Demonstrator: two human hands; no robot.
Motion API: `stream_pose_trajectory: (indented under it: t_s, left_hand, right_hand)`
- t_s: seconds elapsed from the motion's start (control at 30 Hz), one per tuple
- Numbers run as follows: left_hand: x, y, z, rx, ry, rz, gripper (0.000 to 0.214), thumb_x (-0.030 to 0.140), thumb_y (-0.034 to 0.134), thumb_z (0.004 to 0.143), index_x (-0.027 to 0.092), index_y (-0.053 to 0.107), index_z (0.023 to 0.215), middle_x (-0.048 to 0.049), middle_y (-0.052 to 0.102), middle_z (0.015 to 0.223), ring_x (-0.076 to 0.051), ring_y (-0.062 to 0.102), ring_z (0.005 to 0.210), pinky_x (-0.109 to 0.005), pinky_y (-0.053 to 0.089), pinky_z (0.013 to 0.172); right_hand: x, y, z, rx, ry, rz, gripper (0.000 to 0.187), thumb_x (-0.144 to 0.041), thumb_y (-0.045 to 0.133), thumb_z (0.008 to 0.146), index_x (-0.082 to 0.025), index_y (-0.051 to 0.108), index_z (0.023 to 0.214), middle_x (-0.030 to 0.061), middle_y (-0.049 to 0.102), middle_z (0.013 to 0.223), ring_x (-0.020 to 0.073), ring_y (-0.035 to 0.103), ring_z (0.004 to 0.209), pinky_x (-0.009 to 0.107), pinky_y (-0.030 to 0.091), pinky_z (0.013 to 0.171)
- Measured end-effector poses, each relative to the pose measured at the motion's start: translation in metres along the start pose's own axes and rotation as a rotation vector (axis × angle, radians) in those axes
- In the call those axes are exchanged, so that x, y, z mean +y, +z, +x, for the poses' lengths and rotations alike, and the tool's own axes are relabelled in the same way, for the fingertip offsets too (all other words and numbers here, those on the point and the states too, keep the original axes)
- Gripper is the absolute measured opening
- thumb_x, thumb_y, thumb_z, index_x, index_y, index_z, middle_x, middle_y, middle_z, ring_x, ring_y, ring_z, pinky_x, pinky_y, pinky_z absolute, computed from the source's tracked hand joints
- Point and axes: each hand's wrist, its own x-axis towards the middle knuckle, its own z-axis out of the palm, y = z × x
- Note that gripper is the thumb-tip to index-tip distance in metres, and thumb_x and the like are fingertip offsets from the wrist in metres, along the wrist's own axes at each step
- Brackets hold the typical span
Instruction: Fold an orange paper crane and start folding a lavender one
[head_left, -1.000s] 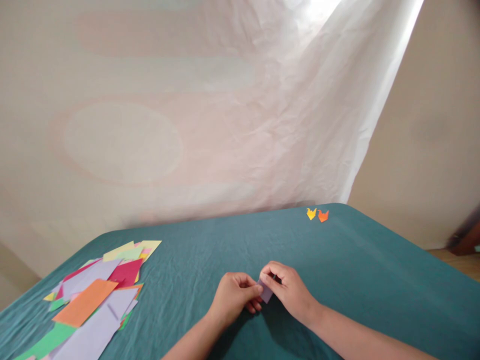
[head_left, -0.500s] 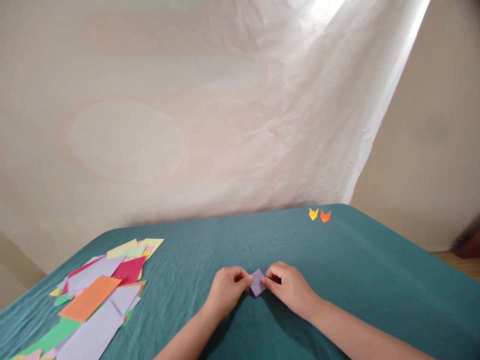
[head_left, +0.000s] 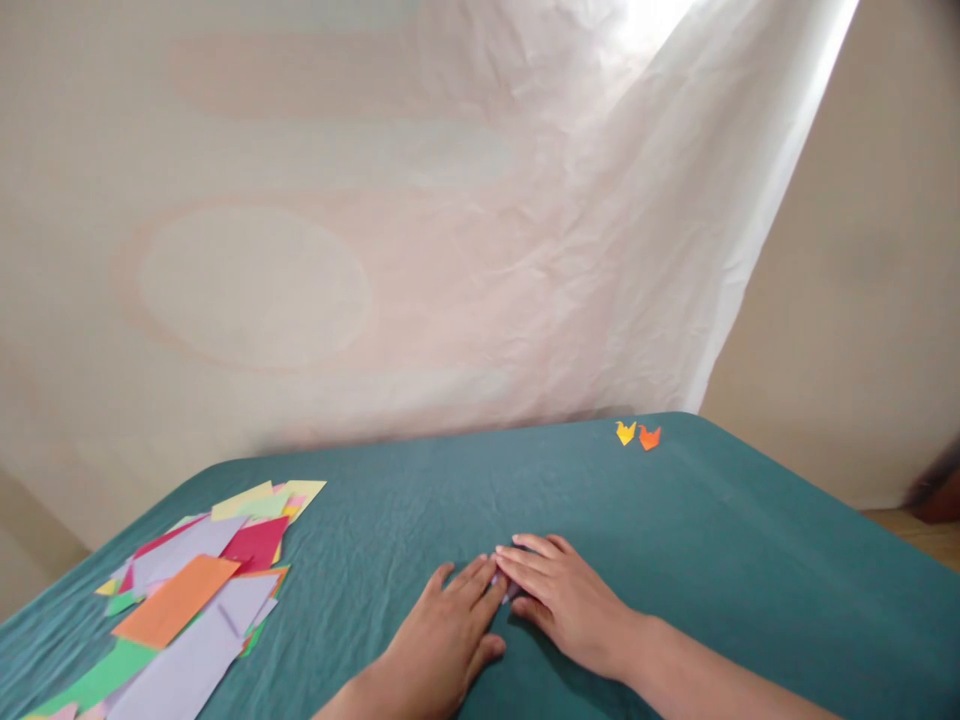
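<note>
A small purple piece of folded paper (head_left: 513, 590) lies on the green tablecloth, mostly covered by my fingers. My left hand (head_left: 454, 625) rests flat with its fingers stretched out, the fingertips at the paper's left side. From the right, my right hand (head_left: 559, 595) reaches over the paper with its fingers extended, and its fingertips meet those of the left hand. Only a sliver of purple shows between the hands, so the paper's present shape is hidden.
A yellow origami crane (head_left: 625, 433) and an orange origami crane (head_left: 649, 438) lie at the table's far edge. On the left is a loose pile of coloured paper sheets (head_left: 178, 600). A pale cloth (head_left: 450, 280) hangs behind the green tablecloth (head_left: 420, 500).
Both hands have gone from pinching the purple paper's side corners to lying flat with fingers stretched over it. The paper is now mostly covered.
</note>
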Motion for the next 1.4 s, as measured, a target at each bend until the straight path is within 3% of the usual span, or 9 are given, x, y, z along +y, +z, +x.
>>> stream_pose_trajectory:
  t_s: [0.13,0.37,0.53,0.67,0.87,0.97,1.03,1.2,1.4]
  left_hand:
    - [-0.007,0.002,-0.009,-0.018,0.045,-0.015,0.056,0.029,0.043,0.095,0.031,0.022,0.147,-0.004,0.026,0.153,-0.025,0.024,0.14,-0.052,0.023,0.112]
    - [-0.012,-0.001,-0.013,-0.001,0.069,-0.053,0.052,0.027,0.045,0.095,0.034,0.028,0.144,-0.002,0.026,0.153,-0.024,0.02,0.141,-0.051,0.021,0.113]
    - [-0.013,-0.003,-0.014,-0.037,0.073,-0.066,0.048,0.028,0.041,0.096,0.032,0.03,0.143,-0.0032,0.024,0.154,-0.023,0.017,0.142,-0.052,0.019,0.113]
    - [-0.012,-0.005,-0.015,-0.042,0.07,-0.066,0.046,0.028,0.04,0.096,0.033,0.033,0.141,-0.0037,0.026,0.153,-0.024,0.018,0.142,-0.054,0.018,0.113]
    - [-0.01,-0.01,-0.015,-0.036,0.077,-0.086,0.044,0.027,0.041,0.096,0.033,0.036,0.14,-0.0051,0.028,0.152,-0.025,0.019,0.141,-0.055,0.019,0.112]
    - [-0.009,-0.013,-0.015,-0.054,0.069,-0.097,0.044,0.027,0.041,0.096,0.034,0.036,0.139,-0.004,0.027,0.153,-0.025,0.019,0.141,-0.056,0.019,0.112]
    - [-0.01,-0.013,-0.015,-0.059,0.069,-0.105,0.044,0.027,0.042,0.096,0.034,0.036,0.139,-0.0034,0.026,0.153,-0.024,0.018,0.142,-0.056,0.018,0.112]
    - [-0.012,-0.011,-0.015,-0.06,0.074,-0.114,0.047,0.026,0.045,0.094,0.034,0.035,0.14,-0.003,0.026,0.153,-0.023,0.016,0.142,-0.055,0.017,0.112]
    - [-0.014,-0.008,-0.015,-0.044,0.076,-0.121,0.051,0.022,0.048,0.092,0.034,0.036,0.14,-0.0038,0.026,0.153,-0.026,0.018,0.141,-0.057,0.018,0.111]
  right_hand:
    - [0.002,-0.002,0.001,-0.139,0.044,-0.014,0.047,-0.037,0.041,0.097,-0.03,0.035,0.143,0.0021,0.043,0.145,0.0254,0.033,0.134,0.049,0.025,0.107]
    - [-0.001,-0.014,-0.003,-0.251,0.046,-0.06,0.054,-0.03,0.042,0.096,-0.036,0.023,0.146,-0.0003,0.033,0.15,0.0299,0.025,0.138,0.061,0.021,0.107]
    - [-0.007,-0.023,-0.011,-0.291,0.049,-0.066,0.055,-0.026,0.044,0.094,-0.041,0.027,0.144,-0.002,0.032,0.15,0.0334,0.02,0.139,0.069,0.02,0.103]
    - [-0.011,-0.032,-0.013,-0.319,0.083,-0.058,0.058,-0.02,0.048,0.088,-0.033,0.034,0.143,0.0009,0.038,0.147,0.0319,0.021,0.139,0.067,0.019,0.105]
    - [-0.016,-0.039,-0.018,-0.295,0.071,-0.064,0.049,-0.014,0.048,0.087,-0.029,0.048,0.133,0.0036,0.051,0.138,0.0296,0.028,0.137,0.062,0.02,0.107]
    - [-0.021,-0.033,-0.016,-0.201,0.095,-0.065,0.038,-0.018,0.043,0.093,-0.027,0.054,0.128,0.0045,0.058,0.131,0.0263,0.035,0.134,0.056,0.02,0.11]
    - [-0.023,-0.026,-0.014,-0.161,0.085,-0.048,0.039,-0.026,0.041,0.096,-0.028,0.047,0.135,0.0047,0.053,0.137,0.0258,0.032,0.136,0.055,0.021,0.11]
    - [-0.022,-0.01,-0.01,-0.249,0.049,0.011,0.064,-0.052,0.043,0.093,-0.03,0.018,0.148,0.0049,0.028,0.152,0.031,0.019,0.14,0.063,0.016,0.109]
    - [-0.015,-0.008,-0.006,-0.245,0.1,0.017,0.058,-0.052,0.039,0.095,-0.034,0.021,0.147,0.0014,0.028,0.152,0.0306,0.02,0.14,0.063,0.012,0.109]
